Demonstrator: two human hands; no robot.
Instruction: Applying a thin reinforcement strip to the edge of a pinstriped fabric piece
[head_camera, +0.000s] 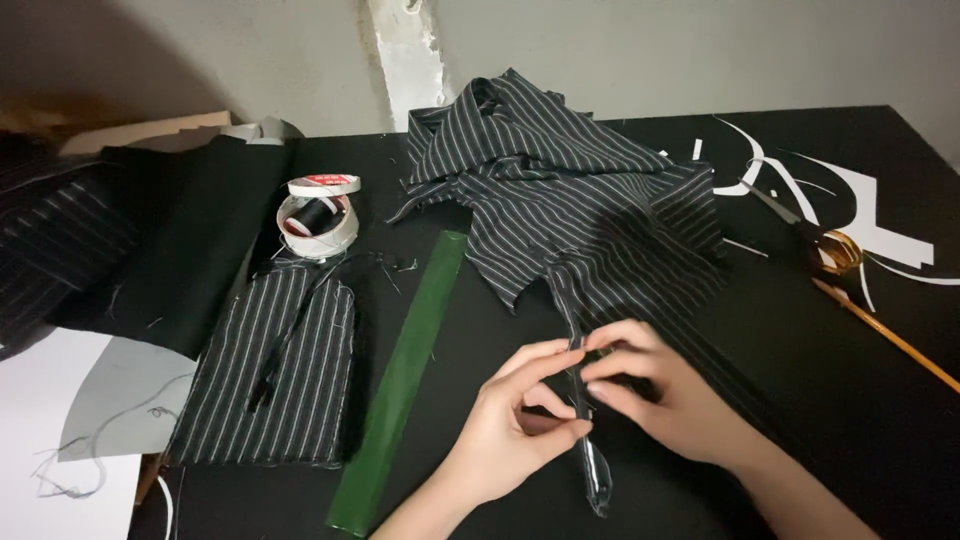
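Both hands, left (510, 425) and right (655, 395), have fingers clamped on the narrow strip (585, 430), apparently folding it; next, steady pinching further along.

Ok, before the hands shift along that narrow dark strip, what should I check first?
1. Left hand pinching the narrow dark fabric strip: ok.
2. Right hand gripping the same strip: ok.
3. Strip lying flat, untwisted: cannot tell.
4. Long green ruler apart from both hands: ok.
5. Gold-handled scissors away from fingers: ok.
6. Crumpled striped garment free of the strip: cannot tell.
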